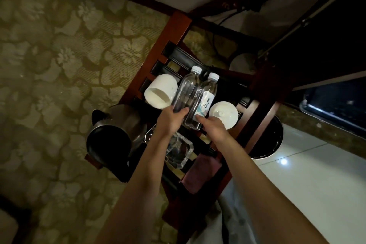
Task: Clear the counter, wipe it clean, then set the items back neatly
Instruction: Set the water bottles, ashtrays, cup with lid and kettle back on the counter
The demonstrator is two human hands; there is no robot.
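Bottles are what both hands are on, in the middle of the dark desk with its red wooden frame. Far left, a steel kettle stands at the desk's edge; it looks rigid and probably the heaviest piece, best lifted by its handle, which is hard to make out here. Next to it, a white cup is seen mouth toward the camera: stiff, smooth, breakable, so a grip round the wall seems safest. The left hand curls round the base of the unlabelled bottle, thumb across its front. That clear plastic should be light but slick and slightly yielding, so a firm hold low on the body suits it. Just beside it, touching or nearly so, the labelled bottle is held near its base by the right hand, fingers wrapped behind and mostly hidden. Below the hands lies a glass ashtray, heavy-looking and chippable. A pink cloth hangs at the near edge, soft and easily bunched. Rightmost, a white lidded cup sits close to the right hand; its lid may slide off if tipped.
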